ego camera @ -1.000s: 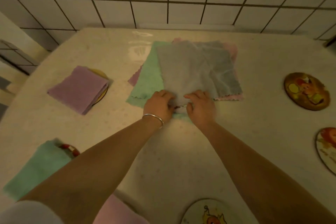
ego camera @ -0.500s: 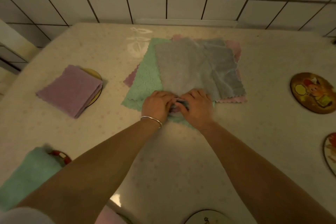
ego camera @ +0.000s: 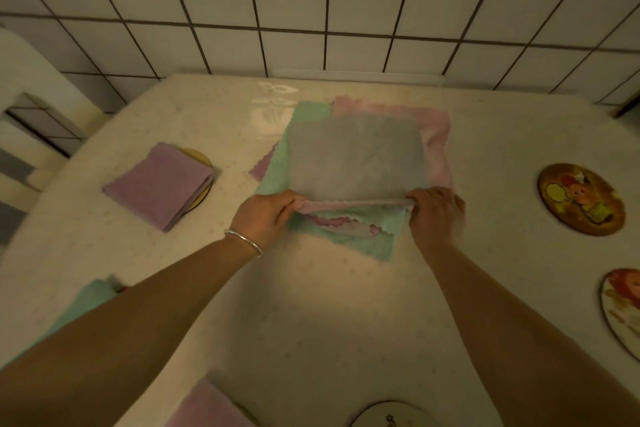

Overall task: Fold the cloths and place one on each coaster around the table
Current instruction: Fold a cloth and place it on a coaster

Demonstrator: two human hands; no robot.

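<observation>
A grey cloth [ego camera: 356, 156] lies on top of a pile at the table's middle, over a green cloth [ego camera: 367, 243] and a pink cloth [ego camera: 436, 135]. My left hand [ego camera: 266, 215] pinches the grey cloth's near left corner. My right hand [ego camera: 436, 215] pinches its near right corner. The near edge is lifted taut between them. A folded purple cloth [ego camera: 159, 184] covers a yellow coaster [ego camera: 202, 163] at the left. A folded green cloth [ego camera: 86, 302] sits at the near left, a purple one [ego camera: 211, 406] at the bottom edge.
Bare picture coasters lie at the right [ego camera: 581, 199], far right [ego camera: 623, 312] and bottom [ego camera: 384, 414]. A tiled wall [ego camera: 329, 10] rises behind the cream table [ego camera: 329, 322]. A white chair back [ego camera: 31, 87] stands at the left.
My hands, close together at the pile's near edge, have spread apart to the grey cloth's two near corners and raised its edge. The view has tilted a little.
</observation>
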